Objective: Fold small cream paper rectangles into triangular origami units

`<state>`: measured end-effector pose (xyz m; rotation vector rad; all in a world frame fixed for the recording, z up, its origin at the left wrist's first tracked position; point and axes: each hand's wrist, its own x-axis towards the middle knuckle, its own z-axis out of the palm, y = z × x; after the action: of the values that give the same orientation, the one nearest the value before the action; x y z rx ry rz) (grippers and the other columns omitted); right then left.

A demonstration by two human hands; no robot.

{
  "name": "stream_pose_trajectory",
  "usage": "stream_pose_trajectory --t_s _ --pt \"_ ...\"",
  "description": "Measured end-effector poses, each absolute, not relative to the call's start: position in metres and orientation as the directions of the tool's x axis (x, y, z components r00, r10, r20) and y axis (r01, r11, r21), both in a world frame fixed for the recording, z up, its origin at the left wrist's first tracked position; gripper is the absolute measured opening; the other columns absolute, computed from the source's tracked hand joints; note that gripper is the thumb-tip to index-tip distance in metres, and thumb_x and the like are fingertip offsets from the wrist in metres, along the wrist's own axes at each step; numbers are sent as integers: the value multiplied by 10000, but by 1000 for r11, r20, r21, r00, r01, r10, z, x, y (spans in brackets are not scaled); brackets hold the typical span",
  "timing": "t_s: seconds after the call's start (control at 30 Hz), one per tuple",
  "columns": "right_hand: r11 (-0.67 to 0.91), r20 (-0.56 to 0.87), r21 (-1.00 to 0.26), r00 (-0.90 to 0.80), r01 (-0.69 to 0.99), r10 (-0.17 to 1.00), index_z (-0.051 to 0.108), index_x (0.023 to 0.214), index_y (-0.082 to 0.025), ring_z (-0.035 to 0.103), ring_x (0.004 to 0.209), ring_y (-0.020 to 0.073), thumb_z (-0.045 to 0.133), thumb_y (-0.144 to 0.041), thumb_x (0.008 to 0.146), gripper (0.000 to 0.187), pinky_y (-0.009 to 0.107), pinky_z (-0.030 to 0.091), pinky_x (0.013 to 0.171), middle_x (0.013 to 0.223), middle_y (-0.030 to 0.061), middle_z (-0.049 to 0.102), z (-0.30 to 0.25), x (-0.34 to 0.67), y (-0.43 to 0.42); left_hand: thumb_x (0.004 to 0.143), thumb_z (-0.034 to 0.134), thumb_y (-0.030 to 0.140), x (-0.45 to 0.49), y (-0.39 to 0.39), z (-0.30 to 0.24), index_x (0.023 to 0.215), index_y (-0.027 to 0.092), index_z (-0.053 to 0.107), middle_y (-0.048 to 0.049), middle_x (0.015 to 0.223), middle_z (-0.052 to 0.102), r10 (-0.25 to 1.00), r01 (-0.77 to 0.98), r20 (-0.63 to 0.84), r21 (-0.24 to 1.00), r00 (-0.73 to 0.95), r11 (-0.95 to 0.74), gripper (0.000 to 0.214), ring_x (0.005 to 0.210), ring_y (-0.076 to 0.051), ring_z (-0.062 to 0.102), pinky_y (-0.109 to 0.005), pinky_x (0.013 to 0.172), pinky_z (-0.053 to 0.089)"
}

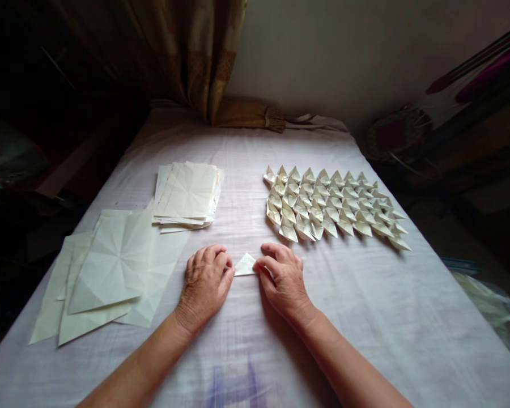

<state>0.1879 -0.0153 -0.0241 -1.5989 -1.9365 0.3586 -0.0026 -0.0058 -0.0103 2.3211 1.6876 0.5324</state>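
Observation:
Between my two hands lies a small folded paper triangle, its point facing away from me and its long edge toward me. My left hand is closed, with thumb and fingertips at the triangle's left corner. On the other side, my right hand pinches the right corner between thumb and forefinger. The fingertips hide both corners. Ahead and to the right stand rows of folded paper boats, set close together on the cloth.
A stack of creased paper squares sits ahead on the left. Larger creased sheets lie spread nearer, left of my left hand. The pale bedsheet covers the surface. A brown curtain hangs at the far edge, against the wall.

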Motion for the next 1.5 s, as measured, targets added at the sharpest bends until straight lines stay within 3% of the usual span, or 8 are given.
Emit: stream_pose_trajectory --t_s 0.17,0.3,0.6,0.9,1.13,1.33,1.5 --pt "176 255 -515 -46 839 966 638 770 -221 467 1195 276 620 -196 784 34 441 285 994 1205 82 595 -20 167 -16 879 586 232 -1 -6 -9 853 222 605 -64 1151 608 946 863 147 386 290 -325 34 1095 -266 525 -437 937 395" --pt "130 229 -497 -15 858 973 599 742 -206 429 1246 312 678 -311 785 138 489 254 1039 1262 112 569 -19 156 -16 884 587 243 -1 -6 -10 853 213 601 -73 1155 610 942 859 157 387 296 -334 46 1104 -267 526 -440 948 395" --pt "49 165 -514 43 856 985 615 731 -222 451 1241 316 674 -277 797 104 536 299 1020 1267 97 568 -20 192 -18 873 572 230 -8 -5 -11 836 217 610 -78 1213 593 947 850 129 417 295 -322 54 1150 -285 506 -456 962 389" --pt "97 181 -533 1 840 983 647 787 -234 461 1243 296 649 -217 805 25 523 307 1031 1280 87 571 -22 201 -16 860 590 215 -11 -4 -8 825 218 619 -75 1200 608 949 862 125 396 291 -317 46 1133 -280 520 -456 949 387" --pt "104 209 -520 8 848 978 649 796 -227 447 1261 306 641 -227 818 24 521 298 1046 1281 94 578 -24 200 -18 893 604 208 13 -13 -1 974 252 644 -14 1051 691 812 794 303 216 499 -569 101 999 -224 584 -428 957 345" --pt "170 262 -543 -26 822 965 661 841 -216 464 1255 298 590 -215 853 72 512 293 1061 1251 94 608 -27 203 -20 907 584 184 18 -5 0 935 196 627 -11 836 681 685 724 286 -51 670 -688 53 747 -195 588 -349 736 393" --pt "272 321 -573 -94 773 942 675 999 -222 427 1298 302 613 -213 811 198 509 300 1067 1262 99 603 -28 206 -23 930 472 94 17 1 5 805 185 598 -19 700 611 613 650 224 -171 758 -741 200 639 -186 555 -327 648 367"
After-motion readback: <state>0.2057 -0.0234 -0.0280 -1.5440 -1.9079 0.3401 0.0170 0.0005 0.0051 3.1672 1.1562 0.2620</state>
